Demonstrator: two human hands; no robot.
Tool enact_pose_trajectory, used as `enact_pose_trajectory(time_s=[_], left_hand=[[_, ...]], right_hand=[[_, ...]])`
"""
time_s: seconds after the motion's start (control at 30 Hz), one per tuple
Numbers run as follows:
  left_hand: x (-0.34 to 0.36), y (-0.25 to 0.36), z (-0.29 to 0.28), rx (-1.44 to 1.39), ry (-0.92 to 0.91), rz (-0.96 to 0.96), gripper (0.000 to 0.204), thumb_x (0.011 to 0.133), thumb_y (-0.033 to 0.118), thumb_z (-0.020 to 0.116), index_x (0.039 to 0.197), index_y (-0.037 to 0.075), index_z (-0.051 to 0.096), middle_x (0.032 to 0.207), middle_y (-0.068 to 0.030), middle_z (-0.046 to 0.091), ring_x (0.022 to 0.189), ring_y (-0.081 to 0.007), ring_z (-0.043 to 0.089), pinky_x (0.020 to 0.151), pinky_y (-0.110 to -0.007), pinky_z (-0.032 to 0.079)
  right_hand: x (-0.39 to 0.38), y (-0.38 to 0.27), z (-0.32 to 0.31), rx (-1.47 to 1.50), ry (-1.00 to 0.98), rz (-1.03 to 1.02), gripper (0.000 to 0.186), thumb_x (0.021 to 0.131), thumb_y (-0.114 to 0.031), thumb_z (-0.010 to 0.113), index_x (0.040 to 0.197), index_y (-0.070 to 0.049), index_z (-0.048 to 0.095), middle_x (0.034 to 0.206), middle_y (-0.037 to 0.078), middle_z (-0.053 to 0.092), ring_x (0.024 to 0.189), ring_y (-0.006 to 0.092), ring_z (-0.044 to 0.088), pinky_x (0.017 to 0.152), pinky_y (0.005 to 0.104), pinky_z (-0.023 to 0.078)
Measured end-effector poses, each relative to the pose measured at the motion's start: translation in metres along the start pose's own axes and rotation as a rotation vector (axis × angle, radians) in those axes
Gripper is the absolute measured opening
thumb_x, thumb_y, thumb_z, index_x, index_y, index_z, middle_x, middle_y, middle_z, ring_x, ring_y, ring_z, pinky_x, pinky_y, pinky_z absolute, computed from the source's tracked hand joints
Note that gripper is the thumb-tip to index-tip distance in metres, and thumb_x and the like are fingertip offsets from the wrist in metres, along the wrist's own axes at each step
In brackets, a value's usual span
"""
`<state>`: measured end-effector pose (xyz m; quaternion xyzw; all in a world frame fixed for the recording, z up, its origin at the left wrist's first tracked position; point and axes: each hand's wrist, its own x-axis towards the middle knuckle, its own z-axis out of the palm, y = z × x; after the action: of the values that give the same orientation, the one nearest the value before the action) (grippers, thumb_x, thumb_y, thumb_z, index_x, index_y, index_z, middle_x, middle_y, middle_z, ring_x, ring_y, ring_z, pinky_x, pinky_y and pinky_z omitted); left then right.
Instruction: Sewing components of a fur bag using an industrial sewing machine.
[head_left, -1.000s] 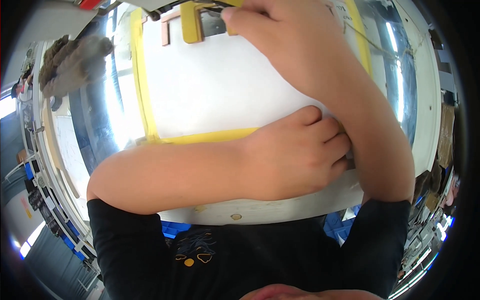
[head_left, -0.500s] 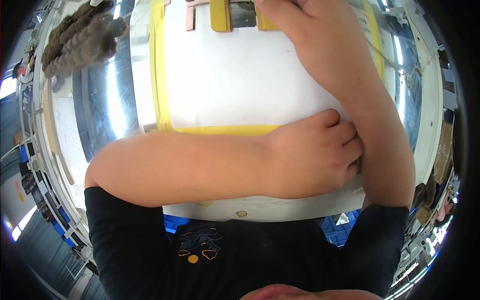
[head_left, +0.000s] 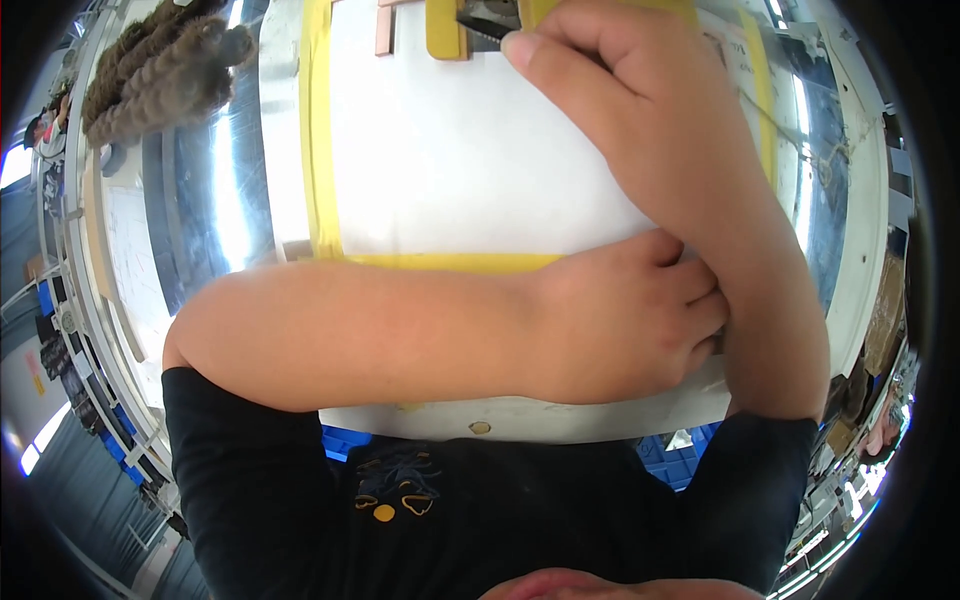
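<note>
At the far edge of the view, my right hand (head_left: 610,65) is closed in a pinch, thumb against fingers, on a slim dark pointed tool (head_left: 485,24). The tool slants left over a grey metal piece (head_left: 497,10) between yellow blocks; the left yellow block (head_left: 443,30) shows best. Much of the tool is hidden by my fingers or cut off by the picture's edge. My left hand (head_left: 640,320) lies near the front edge with its fingers curled in, knuckles against my right forearm. Whatever is inside it, if anything, is hidden.
A white sheet (head_left: 470,160) bordered with yellow tape (head_left: 318,130) covers the work surface. Copper-coloured strips (head_left: 385,30) lie at the far left of it. Brown fluffy rolls (head_left: 170,80) sit at the upper left. A thin cord (head_left: 790,130) runs along the right side.
My right hand has shifted slightly toward me, and the dark tool in its pinch now shows. My left hand stays curled beside my right forearm.
</note>
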<state>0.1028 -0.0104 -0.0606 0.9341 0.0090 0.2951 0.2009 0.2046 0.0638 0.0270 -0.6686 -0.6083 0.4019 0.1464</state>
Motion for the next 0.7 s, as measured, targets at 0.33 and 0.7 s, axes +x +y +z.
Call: enact_pose_trajectory(time_s=[0.33, 0.7], left_hand=[[-0.002, 0.008, -0.119, 0.43, 0.195, -0.025, 0.036, 0.069, 0.02, 0.089, 0.096, 0.003, 0.073, 0.077, -0.0041, 0.058, 0.068, -0.0231, 0.055, 0.057, -0.036, 0.043], [-0.028, -0.001, -0.126, 0.474, 0.226, -0.37, 0.027, 0.071, 0.005, 0.088, 0.095, 0.004, 0.075, 0.083, -0.0074, 0.07, 0.073, -0.0246, 0.066, 0.065, -0.034, 0.052]], right_hand=[[-0.024, 0.05, -0.024, 0.318, -0.172, -0.302, 0.025, 0.1, -0.021, 0.065, 0.09, 0.001, 0.07, 0.08, 0.0, 0.065, 0.076, 0.0071, 0.053, 0.07, 0.0244, 0.042], [-0.039, 0.038, -0.025, 0.304, -0.324, -0.346, 0.032, 0.098, -0.029, 0.067, 0.088, 0.001, 0.071, 0.071, 0.0, 0.057, 0.067, 0.009, 0.049, 0.061, 0.0287, 0.041]])
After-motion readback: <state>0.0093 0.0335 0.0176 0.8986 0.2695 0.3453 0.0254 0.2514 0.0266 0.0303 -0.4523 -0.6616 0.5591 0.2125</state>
